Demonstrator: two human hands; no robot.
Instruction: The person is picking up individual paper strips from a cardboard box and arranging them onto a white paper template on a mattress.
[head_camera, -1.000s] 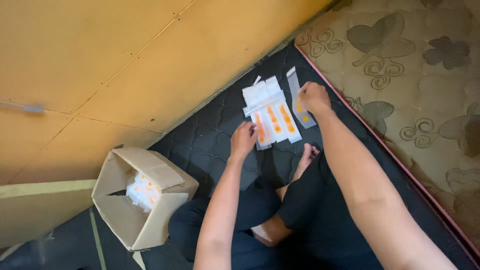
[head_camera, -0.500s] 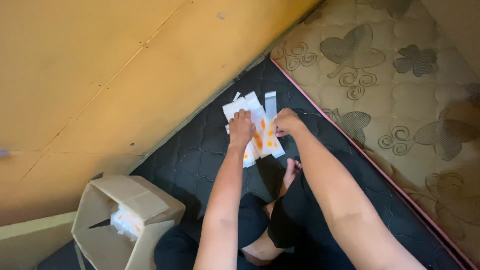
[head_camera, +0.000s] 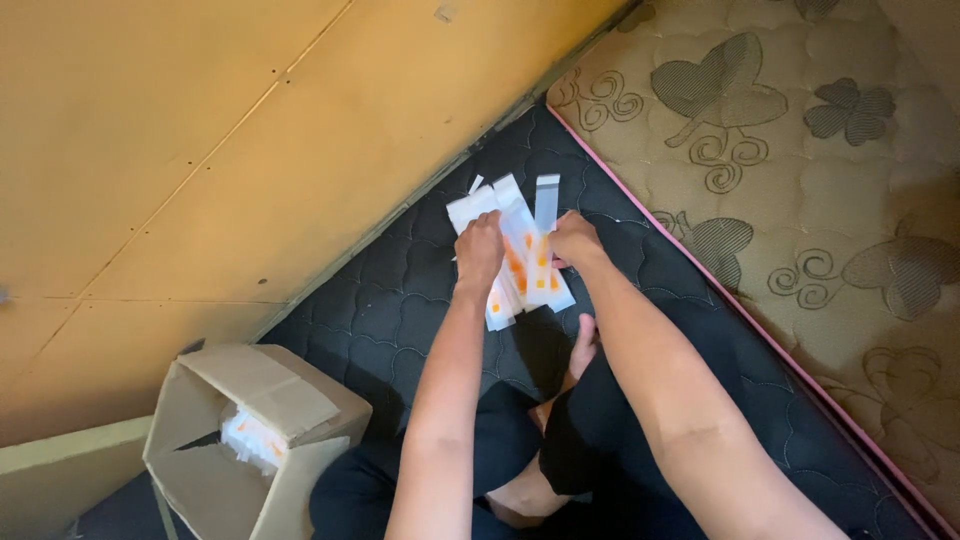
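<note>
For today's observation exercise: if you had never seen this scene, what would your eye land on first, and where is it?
First, the white packets with orange marks, fanned out on the dark quilted mat at centre, with the left hand and right hand pressed on them. Next, the open cardboard box at lower left, holding more packets. The patterned beige mattress fills the right side.

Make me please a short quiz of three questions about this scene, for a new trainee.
1. True or false: both hands rest on the white packets with orange marks.
2. Where is the cardboard box? A) on the beige mattress B) on the dark quilted mat, near the left arm C) on the person's lap
3. What lies inside the box?

Key
1. True: left hand and right hand both press on the pile.
2. B; the dark quilted mat lies along the yellow wall.
3. More white packets.
</note>
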